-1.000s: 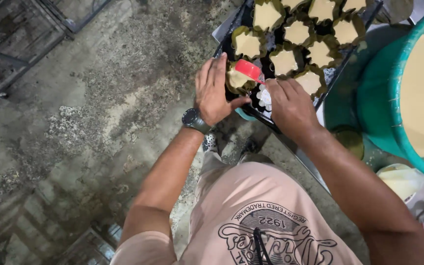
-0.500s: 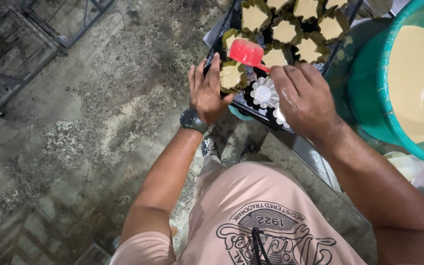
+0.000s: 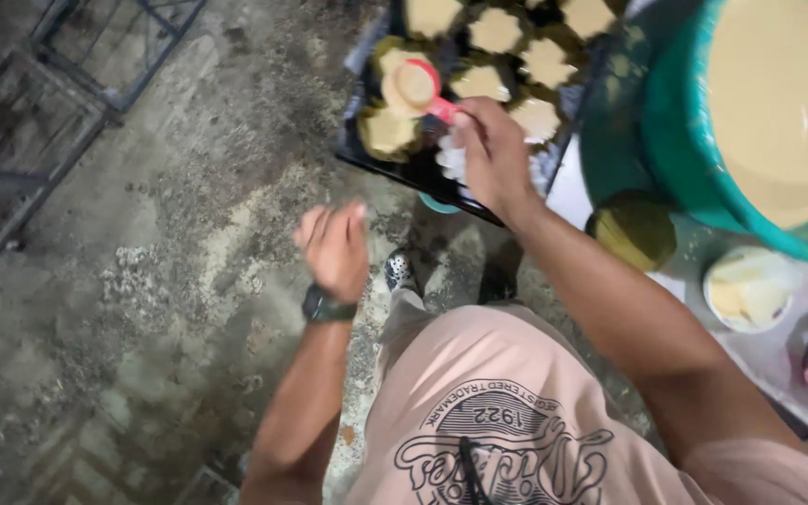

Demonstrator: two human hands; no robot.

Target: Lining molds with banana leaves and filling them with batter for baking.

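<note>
The right hand (image 3: 493, 154) gripped a small red scoop (image 3: 415, 86) of pale batter, now lifted over the leaf-lined cups (image 3: 387, 131) at the near corner of the dark tray (image 3: 395, 168). The left hand (image 3: 334, 245), which half a second earlier rested on the tray's edge, had dropped away, loosely open and empty, above the concrete floor (image 3: 142, 281). A green basin (image 3: 675, 122) of batter sat to the right.

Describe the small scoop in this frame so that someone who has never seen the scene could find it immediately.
Start at the big teal tub of pale batter at upper right; left of it lies a black tray of batter-filled moulds. Over the tray's near-left corner, the right hand holds a small scoop. It is the only red or pink thing on the tray, round, with a short handle.
</note>
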